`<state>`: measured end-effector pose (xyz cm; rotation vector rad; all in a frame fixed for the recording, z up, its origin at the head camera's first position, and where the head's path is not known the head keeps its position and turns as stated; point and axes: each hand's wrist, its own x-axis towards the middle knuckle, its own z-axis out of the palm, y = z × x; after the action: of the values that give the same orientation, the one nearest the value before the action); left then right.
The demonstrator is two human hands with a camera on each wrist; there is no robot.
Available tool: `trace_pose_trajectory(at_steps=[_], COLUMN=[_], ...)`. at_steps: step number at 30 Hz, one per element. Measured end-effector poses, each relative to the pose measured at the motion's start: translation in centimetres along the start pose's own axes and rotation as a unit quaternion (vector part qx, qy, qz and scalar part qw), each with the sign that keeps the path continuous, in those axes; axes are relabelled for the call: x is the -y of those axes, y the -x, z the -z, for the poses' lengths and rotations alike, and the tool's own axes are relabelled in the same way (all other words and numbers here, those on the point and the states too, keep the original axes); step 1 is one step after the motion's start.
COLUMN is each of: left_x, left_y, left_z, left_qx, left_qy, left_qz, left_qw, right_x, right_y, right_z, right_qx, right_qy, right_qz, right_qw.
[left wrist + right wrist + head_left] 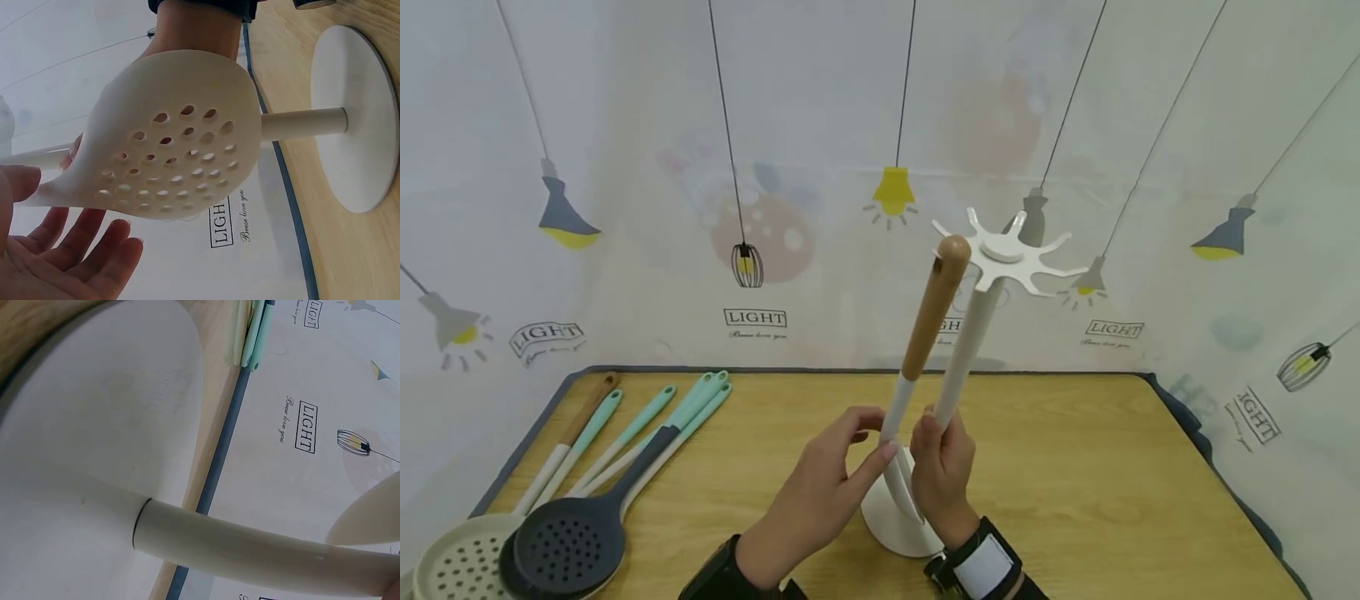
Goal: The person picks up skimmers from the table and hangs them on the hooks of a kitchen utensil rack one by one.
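Observation:
My left hand (820,483) pinches the white neck of a skimmer (936,308) between thumb and fingers. Its wooden handle points up, and its white perforated head (175,137) hangs down, facing the left wrist camera. Just to the right, my right hand (943,467) grips the post of a white utensil stand (973,342). A ring of curved hooks (1002,247) tops the stand, with nothing hanging on it. Its round base (347,162) is partly hidden behind the skimmer in the head view. In the right wrist view, the post (250,544) rises from the base.
Several utensils with mint-green, wooden and dark handles lie in a pile at the table's left, among them a dark grey skimmer (571,542) and a cream skimmer (463,554). Behind the wooden table (1075,467) hangs a pale cloth printed with lamps (850,83).

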<state>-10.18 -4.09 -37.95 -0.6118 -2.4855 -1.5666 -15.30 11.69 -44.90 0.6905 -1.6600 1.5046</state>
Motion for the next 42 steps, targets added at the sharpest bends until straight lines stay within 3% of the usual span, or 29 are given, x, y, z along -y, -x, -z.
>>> trace_pose_trajectory(at_steps=[7,13,19,30,35,42], left_x=[1.6,3.7,5.8,9.1,10.4,12.2], left_y=[0.7,1.3,1.5,2.1,2.7,2.7], left_z=[1.6,3.5,6.2,11.7,13.2,14.3], left_qx=[-0.018,-0.036,-0.064,-0.083,-0.084,-0.065], left_qy=[-0.034,-0.096,-0.152,-0.219,-0.249,-0.267], left_qz=[0.001,0.042,0.098,0.155,0.177,0.252], left_qw=[0.9992,0.9938,0.9814,0.9598,0.9486,0.9277], right_x=[-0.2,0.2,0.4,0.3,0.3,0.1], right_y=[-0.3,0.1,0.1,0.0,0.0,-0.2], right_z=[-0.2,0.0,0.0,-0.2,-0.2,-0.2], right_qx=[0.002,-0.001,-0.002,-0.010,-0.008,-0.006], right_qy=[-0.009,-0.003,-0.010,0.002,-0.007,-0.015], right_qz=[0.002,-0.005,-0.006,-0.008,-0.005,-0.003], right_qw=[1.0000,1.0000,0.9999,0.9999,0.9999,0.9999])
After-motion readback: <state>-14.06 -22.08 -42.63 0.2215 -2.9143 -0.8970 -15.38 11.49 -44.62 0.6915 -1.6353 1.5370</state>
